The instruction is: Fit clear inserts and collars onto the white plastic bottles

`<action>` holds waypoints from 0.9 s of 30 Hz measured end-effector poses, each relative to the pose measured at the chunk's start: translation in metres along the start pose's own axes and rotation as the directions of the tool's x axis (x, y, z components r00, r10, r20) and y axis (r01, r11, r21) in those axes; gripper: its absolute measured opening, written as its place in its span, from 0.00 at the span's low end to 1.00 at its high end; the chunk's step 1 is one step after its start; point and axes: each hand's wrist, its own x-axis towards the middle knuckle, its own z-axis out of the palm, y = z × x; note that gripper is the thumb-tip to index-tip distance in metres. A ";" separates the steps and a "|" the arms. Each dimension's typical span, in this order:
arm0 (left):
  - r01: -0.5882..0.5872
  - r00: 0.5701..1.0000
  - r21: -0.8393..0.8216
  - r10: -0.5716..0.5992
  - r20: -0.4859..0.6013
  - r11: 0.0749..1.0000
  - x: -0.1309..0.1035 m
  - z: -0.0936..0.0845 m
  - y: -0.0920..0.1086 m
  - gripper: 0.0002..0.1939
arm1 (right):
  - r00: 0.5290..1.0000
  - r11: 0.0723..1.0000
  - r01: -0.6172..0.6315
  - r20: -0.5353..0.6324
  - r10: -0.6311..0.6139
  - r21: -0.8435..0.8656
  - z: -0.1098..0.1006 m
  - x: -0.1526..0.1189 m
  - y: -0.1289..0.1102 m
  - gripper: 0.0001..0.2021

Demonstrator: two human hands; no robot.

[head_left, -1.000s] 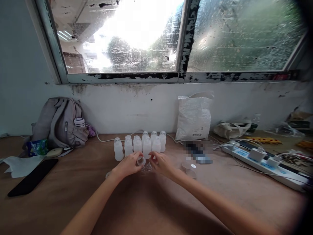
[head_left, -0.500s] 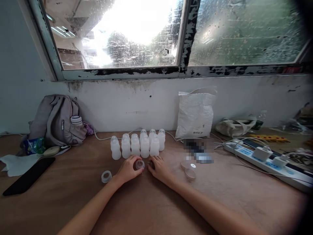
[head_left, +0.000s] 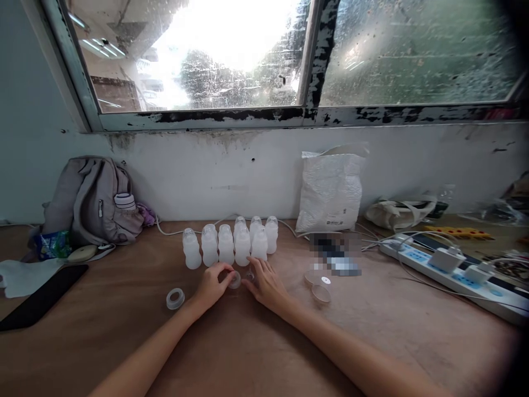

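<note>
My left hand [head_left: 215,285] pinches the edge of a translucent bottle collar ring [head_left: 235,280] between thumb and fingers, low over the table. Close on its right, my right hand [head_left: 264,281] has its thumb and forefinger around a small clear piece [head_left: 249,274] that looks like a bottle teat, partly hidden by the fingers. Just beyond both hands, several milky baby bottles [head_left: 226,245] with clear caps stand upright in two rows. A loose collar ring [head_left: 175,298] lies left of my left wrist. Clear round covers [head_left: 321,294] and a small white disc [head_left: 325,280] lie right of my right hand.
A white plastic bag [head_left: 329,190] leans against the wall behind a blurred-out patch. Cables run to a white power strip [head_left: 454,275] at right. On the left are a grey backpack [head_left: 97,204], a white cloth [head_left: 27,275] and a black flat case [head_left: 45,298].
My left fingers have shifted from around the collar ring to a pinch at its left edge. My right fingers have opened somewhat, showing more of the clear piece. The view has shifted slightly.
</note>
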 end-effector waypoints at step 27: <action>0.401 0.916 -0.557 -0.323 0.237 0.728 -0.012 0.024 0.021 0.19 | 0.999 0.922 0.025 -0.045 -0.009 0.387 -0.010 -0.005 -0.009 0.11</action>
